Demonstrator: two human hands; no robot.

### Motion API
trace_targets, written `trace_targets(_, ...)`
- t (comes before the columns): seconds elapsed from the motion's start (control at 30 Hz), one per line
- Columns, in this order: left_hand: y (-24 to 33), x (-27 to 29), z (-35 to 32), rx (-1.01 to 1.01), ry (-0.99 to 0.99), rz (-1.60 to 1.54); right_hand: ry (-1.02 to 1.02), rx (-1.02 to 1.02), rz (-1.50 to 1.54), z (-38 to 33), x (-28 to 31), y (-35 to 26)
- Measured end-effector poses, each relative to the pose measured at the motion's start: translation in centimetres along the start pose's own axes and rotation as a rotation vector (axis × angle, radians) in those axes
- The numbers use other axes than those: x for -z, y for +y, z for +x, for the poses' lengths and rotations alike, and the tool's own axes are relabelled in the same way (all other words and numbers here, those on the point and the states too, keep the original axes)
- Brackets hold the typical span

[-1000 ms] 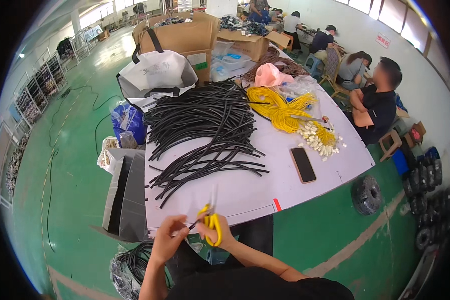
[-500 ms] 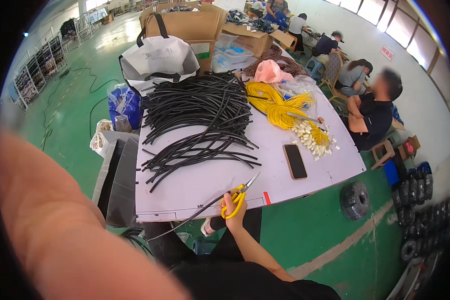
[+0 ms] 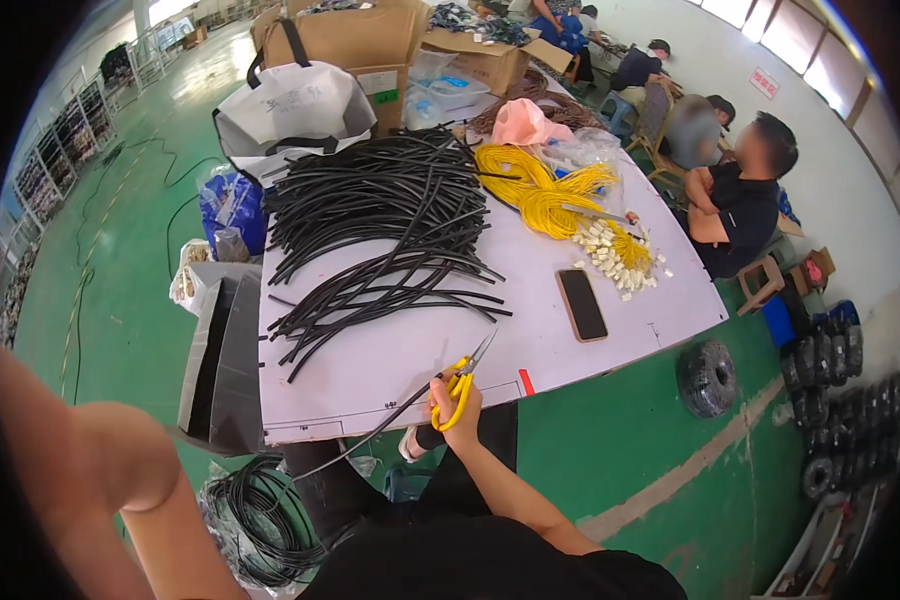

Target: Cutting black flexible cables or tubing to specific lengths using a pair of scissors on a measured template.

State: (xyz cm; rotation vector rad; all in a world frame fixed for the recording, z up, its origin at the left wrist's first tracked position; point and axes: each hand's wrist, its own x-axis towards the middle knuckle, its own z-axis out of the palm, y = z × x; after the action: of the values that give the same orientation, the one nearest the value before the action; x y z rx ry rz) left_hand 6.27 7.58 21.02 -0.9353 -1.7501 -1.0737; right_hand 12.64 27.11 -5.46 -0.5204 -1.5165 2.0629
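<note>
My right hand (image 3: 460, 412) is wrapped round yellow-handled scissors (image 3: 452, 398) at the front edge of the table. The pointed blades angle up and to the right. The end of a black cable (image 3: 395, 412) is pinched in the same hand; its length runs down and left past the table edge, toward a coil of black cable (image 3: 260, 520) on the floor. Close to the camera at the left is my left hand (image 3: 100, 460), large and blurred, with its fingers not clear. A pile of cut black cable pieces (image 3: 380, 205) lies on the table beyond my right hand.
A phone (image 3: 582, 305) lies on the white tabletop (image 3: 530, 310), near yellow wires (image 3: 540, 195) with white connectors (image 3: 618, 255). Behind the cables stand a white bag (image 3: 300, 105) and cardboard boxes (image 3: 350, 35). A person (image 3: 740, 190) sits at the right, near others.
My left hand has shifted lower and farther left, uncovering the cable coil on the floor. The whole view has moved slightly; my right hand still grips the scissors and the cable end.
</note>
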Motion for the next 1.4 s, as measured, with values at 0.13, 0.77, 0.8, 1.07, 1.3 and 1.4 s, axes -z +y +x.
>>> trace_targets(0.13,-0.3,-0.8,-0.2,0.008,0.002,-0.077,-0.019,-0.033,-0.033,0.1,-0.1,0.5)
trace_targets(0.77,-2.3,-1.8,0.9,-0.071,0.134,-0.288,-0.017,-0.031,-0.128,-0.2,0.2,0.1)
trace_targets(0.8,-2.4,-2.2,1.2,-0.079,0.162,-0.305,-0.011,-0.117,-0.132,-0.6,0.0,0.4)
trace_targets(1.07,0.3,-6.8,0.8,-0.035,0.202,-0.524,-0.032,-0.061,-0.048,-0.1,-0.2,1.1)
trace_targets(1.3,0.4,-6.4,0.8,-0.042,0.120,-0.609,0.027,-0.085,0.003,-0.1,0.7,1.3)
trace_targets(1.4,0.6,-7.0,0.3,-0.048,0.120,-0.646,-0.068,-0.069,0.051,0.1,0.6,1.5)
